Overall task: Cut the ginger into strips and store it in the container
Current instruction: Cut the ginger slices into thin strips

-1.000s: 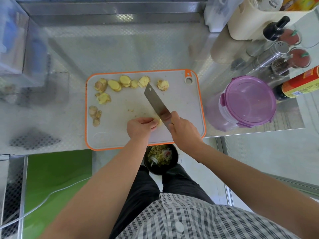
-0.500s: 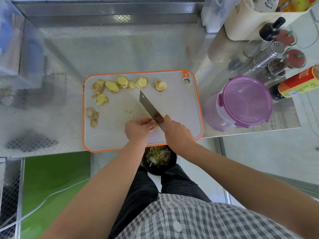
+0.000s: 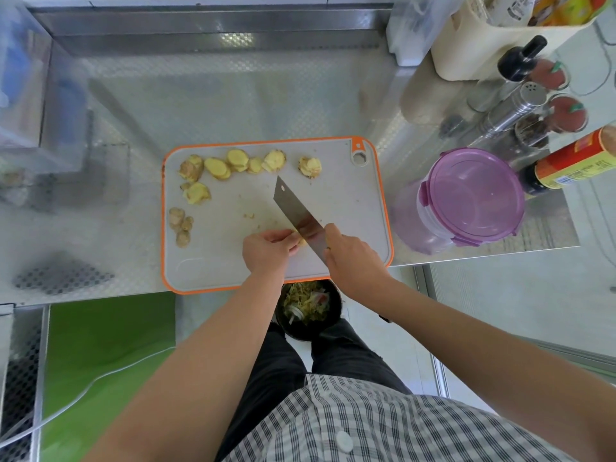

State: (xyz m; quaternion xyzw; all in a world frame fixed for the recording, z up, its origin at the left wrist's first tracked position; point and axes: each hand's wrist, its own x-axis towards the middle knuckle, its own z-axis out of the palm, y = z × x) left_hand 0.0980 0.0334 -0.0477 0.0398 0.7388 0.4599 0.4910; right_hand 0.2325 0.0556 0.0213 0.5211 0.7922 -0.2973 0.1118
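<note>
An orange-rimmed white plastic cutting board lies on the steel counter, with ginger slices along its far and left edges. A purple-lidded round container stands to its right, and a black bin sits below its near edge.

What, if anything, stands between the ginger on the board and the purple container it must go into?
The purple lid is on the container and would have to come off first. Otherwise nothing visible lies between the cutting board and the container just right of it.

shirt: grey-white check, white button; trousers: black; forearms bare
</note>
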